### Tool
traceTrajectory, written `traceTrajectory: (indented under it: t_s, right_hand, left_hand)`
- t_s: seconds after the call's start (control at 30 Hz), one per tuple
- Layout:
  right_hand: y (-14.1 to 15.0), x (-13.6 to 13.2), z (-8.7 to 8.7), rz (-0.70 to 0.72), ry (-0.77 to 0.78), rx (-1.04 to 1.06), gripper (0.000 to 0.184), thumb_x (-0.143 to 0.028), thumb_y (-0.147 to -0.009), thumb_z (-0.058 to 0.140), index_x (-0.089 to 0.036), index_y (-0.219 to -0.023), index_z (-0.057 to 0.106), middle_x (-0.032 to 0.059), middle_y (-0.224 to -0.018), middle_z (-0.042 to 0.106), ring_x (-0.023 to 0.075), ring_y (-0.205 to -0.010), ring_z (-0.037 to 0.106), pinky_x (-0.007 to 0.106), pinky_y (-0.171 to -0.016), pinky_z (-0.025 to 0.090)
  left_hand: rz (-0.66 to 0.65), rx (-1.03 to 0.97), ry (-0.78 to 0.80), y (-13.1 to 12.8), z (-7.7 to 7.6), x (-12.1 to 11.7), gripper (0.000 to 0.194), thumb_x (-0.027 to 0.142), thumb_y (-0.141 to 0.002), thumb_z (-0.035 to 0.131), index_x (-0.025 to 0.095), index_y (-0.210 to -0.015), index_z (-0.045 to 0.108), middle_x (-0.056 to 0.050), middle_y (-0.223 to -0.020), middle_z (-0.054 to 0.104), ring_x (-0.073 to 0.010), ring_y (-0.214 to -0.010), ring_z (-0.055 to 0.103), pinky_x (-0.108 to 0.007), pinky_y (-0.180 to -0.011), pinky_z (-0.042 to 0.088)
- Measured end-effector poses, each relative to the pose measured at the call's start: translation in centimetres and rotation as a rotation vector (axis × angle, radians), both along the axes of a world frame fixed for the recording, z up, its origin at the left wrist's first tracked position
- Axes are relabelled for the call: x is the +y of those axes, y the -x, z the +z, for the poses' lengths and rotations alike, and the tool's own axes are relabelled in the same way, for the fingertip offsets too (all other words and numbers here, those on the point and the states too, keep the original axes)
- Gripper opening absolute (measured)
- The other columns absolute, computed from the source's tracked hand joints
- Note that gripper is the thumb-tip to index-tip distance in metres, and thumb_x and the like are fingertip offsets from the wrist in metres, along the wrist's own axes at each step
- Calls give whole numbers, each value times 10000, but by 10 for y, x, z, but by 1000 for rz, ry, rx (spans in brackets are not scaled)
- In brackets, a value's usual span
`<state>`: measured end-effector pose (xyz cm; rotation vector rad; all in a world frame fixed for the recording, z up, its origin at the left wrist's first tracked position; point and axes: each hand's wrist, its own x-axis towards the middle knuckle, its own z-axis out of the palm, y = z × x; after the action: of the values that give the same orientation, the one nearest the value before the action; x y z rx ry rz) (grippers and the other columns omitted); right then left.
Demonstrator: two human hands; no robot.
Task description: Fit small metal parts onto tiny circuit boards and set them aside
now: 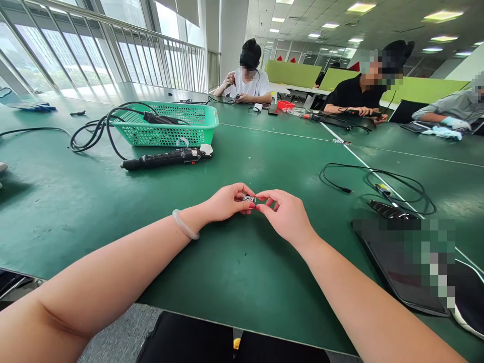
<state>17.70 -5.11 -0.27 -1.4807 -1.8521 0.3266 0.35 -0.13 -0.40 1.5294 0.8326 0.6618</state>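
My left hand (226, 202), with a pale bangle (185, 225) on the wrist, is closed around a small silver-and-black part (248, 199). The part is too small to name. From the other side, my right hand (284, 210) pinches at the part's right end with thumb and index finger. Both hands are just above the green table (242, 282), their fingertips nearly meeting. Beyond my left hand lies a black electric screwdriver (161, 159) with a cord.
A green plastic basket (166, 138) holding a black tool and cable stands behind the screwdriver. At right are a coiled black cable (401, 186), a dark flat tray-like object (393, 267) and a black-and-white item (469, 297). Several people sit across the table.
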Motion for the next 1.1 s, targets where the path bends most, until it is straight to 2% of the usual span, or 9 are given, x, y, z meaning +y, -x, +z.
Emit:
traceTrajectory:
  t_s: [0.23,0.37,0.47,0.6,0.73,0.83,1.1]
  right_hand:
    - [2,0,-2,8,45,-37,201,-283,-758,614,-238,-928,712,16,-818,691,143,-649,567,282,-596,449]
    - [0,2,-3,17,42,-44,171,-279,-757,611,-239,-887,715,16,-807,693,142,-635,564,283,-587,445]
    - [-2,4,-3,25,34,-26,158,-317,-774,608,-244,-868,713,15,-827,698,142,-641,570,285,-587,448]
    - [-2,4,-4,23,6,-56,159,-324,-791,604,-248,-886,706,10,-830,697,147,-672,582,286,-598,452]
    - [1,2,-5,57,-51,-147,141,-269,-799,601,-231,-895,697,9,-849,702,163,-766,602,294,-668,463]
    - [4,1,-5,59,-77,-189,138,-254,-803,603,-216,-902,691,12,-870,704,172,-817,608,298,-703,465]
    - [7,2,-8,26,-67,-232,138,-252,-803,593,-222,-900,687,19,-866,702,179,-820,614,300,-678,459]
  left_hand:
    - [-54,78,-98,3,-2,1,327,179,-767,645,151,-1058,500,27,-660,617,-132,-680,641,-322,-715,525]
    - [-62,112,-117,4,-1,1,397,205,-761,659,152,-1119,494,3,-725,640,-136,-702,642,-317,-720,521]
    - [-9,80,-46,3,2,0,336,233,-812,611,139,-1115,500,-15,-741,652,-117,-671,634,-299,-699,525]
    - [43,61,4,2,3,1,228,289,-848,570,128,-1009,562,-27,-704,658,-104,-632,624,-283,-681,525]
    - [68,56,26,1,1,2,159,223,-820,598,125,-945,582,-22,-691,659,-95,-615,622,-261,-658,522]
    - [77,68,28,1,1,2,141,176,-804,595,126,-935,584,-4,-642,641,-93,-604,622,-249,-644,521]
    - [137,167,-50,-2,1,0,154,164,-775,587,143,-928,582,12,-615,632,-99,-595,622,-249,-629,526]
